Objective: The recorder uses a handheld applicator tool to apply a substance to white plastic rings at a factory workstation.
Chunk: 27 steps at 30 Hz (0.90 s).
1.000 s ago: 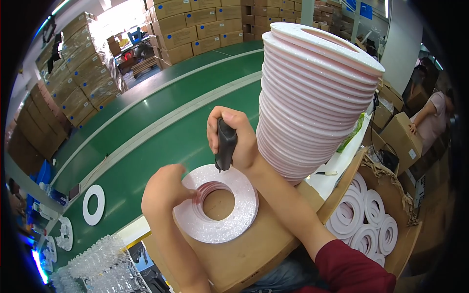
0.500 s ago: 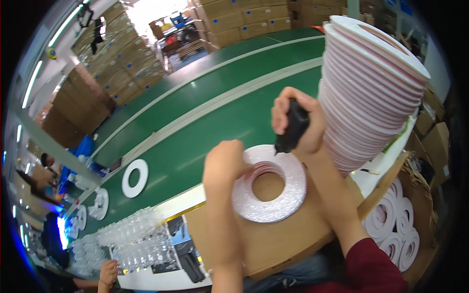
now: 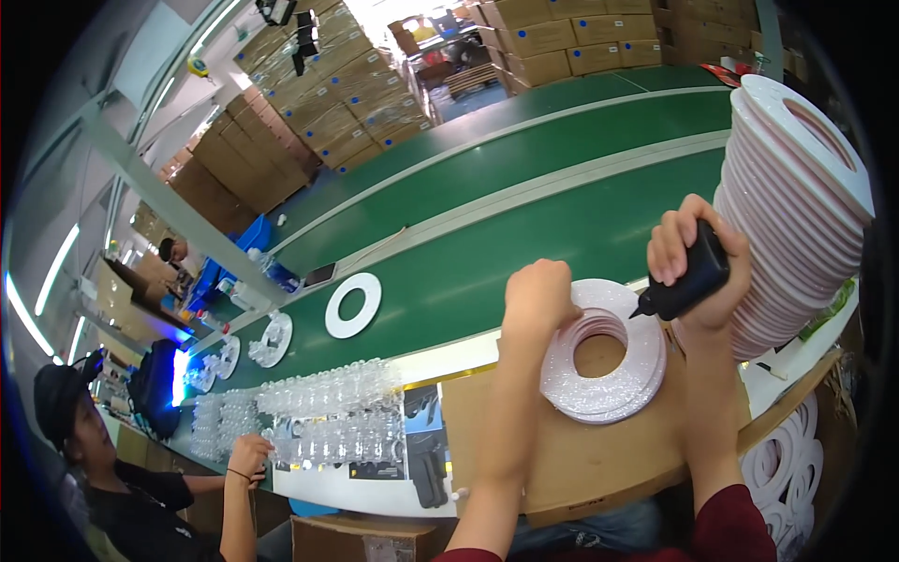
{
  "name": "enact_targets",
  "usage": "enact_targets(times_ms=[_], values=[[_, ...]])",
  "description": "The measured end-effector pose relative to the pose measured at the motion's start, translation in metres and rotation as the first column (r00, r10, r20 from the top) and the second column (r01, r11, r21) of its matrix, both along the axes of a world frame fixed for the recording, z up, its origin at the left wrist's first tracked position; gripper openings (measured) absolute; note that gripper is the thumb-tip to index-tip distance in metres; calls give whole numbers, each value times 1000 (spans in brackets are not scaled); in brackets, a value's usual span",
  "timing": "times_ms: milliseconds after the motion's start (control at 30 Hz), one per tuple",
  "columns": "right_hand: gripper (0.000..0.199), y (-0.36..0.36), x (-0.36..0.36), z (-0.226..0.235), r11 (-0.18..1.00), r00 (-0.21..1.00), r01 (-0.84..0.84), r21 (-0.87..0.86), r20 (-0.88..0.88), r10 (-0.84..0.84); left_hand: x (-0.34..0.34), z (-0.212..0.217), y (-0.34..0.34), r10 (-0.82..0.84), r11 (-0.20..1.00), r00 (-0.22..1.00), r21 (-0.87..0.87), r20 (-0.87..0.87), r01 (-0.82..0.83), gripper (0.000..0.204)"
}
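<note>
White foam ring [image 3: 607, 354] lies flat on the cardboard table [image 3: 581, 459], where the left hand [image 3: 538, 295], now shifted onto its inner rim, pins it closed-fisted while the right hand [image 3: 698, 272], gripping a black nozzle bottle [image 3: 682, 281], has tilted toward it, suggesting gluing underway.

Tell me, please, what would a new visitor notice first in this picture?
Probably the tall stack of white rings at the right edge, leaning over the bench. In front of it, the right hand grips a black bottle with its tip at a glittery white ring lying on the cardboard sheet, while the left hand presses on that ring. Behind them the green conveyor belt carries one more white ring.
</note>
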State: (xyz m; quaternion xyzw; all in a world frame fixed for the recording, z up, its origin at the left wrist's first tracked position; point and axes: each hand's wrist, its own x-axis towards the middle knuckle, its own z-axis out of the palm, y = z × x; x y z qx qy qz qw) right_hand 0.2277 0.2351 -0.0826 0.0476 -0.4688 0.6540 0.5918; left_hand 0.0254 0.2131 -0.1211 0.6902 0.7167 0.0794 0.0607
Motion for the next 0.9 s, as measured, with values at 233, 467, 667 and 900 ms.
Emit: enact_targets(times_ms=[233, 467, 667, 900], values=[[33, -5, 4, 8, 999, 997, -41, 11, -72, 42, -13, 21, -7, -26, 995, 998, 92, -53, 31, 28], [33, -15, 13, 17, 988, 975, -156, 4, -162, 154, -62, 98, -4, 146, 988, 965, 79, -217, -132, 35], [37, -11, 12, 12, 980, 965, -198, -21, -177, 192, -109, 122, -17, 174, 982, 858, 22, -483, -186, 41], [38, -16, 5, 15, 981, 971, -191, -41, -152, 183, -151, 71, -51, 96, 963, 802, -149, -589, -225, 42]])
